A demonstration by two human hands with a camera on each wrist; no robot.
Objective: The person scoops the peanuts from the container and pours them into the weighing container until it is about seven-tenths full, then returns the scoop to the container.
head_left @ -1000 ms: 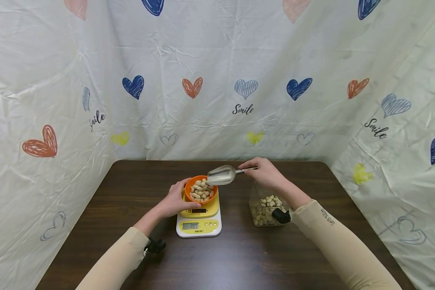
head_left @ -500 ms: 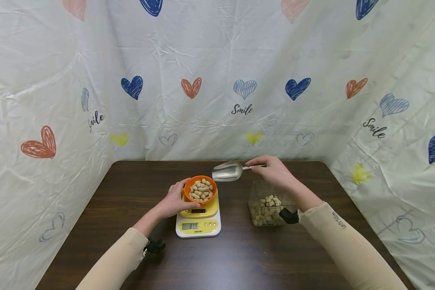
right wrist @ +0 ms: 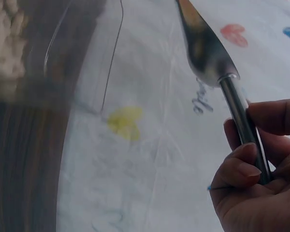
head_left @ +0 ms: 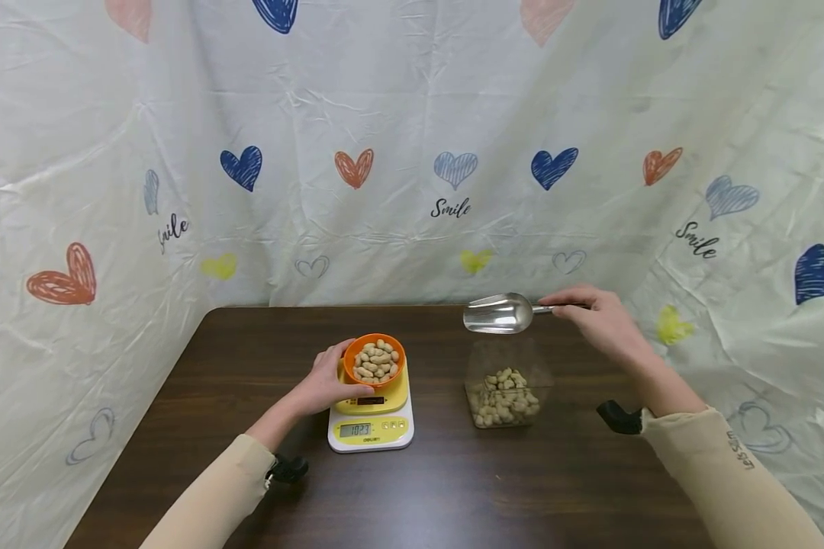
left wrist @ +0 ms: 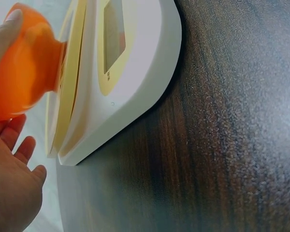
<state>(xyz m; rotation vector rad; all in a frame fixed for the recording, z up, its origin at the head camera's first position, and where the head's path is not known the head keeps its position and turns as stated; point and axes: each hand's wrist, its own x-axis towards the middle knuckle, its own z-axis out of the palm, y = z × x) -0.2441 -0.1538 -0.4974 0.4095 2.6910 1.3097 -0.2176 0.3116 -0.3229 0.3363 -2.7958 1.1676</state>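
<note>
My left hand (head_left: 324,381) holds the side of an orange bowl (head_left: 379,336) on a yellow-and-white kitchen scale (head_left: 372,436). In the left wrist view the thumb lies on the bowl (left wrist: 31,67) and the other fingers curl beneath its side. Unshelled peanuts (head_left: 376,361) fill the bowl, and the scale's display shows digits like 1023. Raised over the back of the table, my right hand (head_left: 604,320) grips a metal scoop (head_left: 497,314) by its handle. The scoop's hollow looks bare. The right wrist view shows fingers and thumb round the handle (right wrist: 239,111).
A clear square container (head_left: 504,352) with more peanuts (head_left: 505,404) stands right of the scale, just below the scoop in the head view. The dark wooden table (head_left: 453,488) ends at a white curtain (head_left: 398,259) printed with hearts.
My right hand has carried the scoop rightward from the bowl's rim to above the clear container. The display's digits have risen. My left hand keeps its hold on the bowl.
</note>
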